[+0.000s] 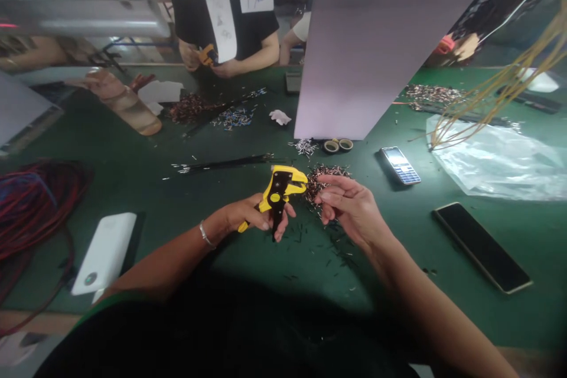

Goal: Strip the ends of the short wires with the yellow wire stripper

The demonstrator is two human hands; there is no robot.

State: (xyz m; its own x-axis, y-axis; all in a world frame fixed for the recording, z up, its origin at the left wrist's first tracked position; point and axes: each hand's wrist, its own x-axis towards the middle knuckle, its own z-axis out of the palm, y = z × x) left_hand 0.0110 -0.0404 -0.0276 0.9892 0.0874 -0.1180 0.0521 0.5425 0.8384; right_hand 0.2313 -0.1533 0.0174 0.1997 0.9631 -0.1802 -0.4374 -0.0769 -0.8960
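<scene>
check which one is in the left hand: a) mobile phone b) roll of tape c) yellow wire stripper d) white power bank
C. The left hand is wrapped around the handles of a yellow-and-black wire stripper, which it holds up above the green work mat.

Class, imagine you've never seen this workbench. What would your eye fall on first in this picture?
The bright yellow-and-black wire stripper, gripped in the left hand at bottom centre, stands out first. Beside it, the right hand is next to a small heap of cut wire pieces. A coil of red and blue wire lies at far left, and a bundle of yellowish wires hangs at upper right.
</scene>
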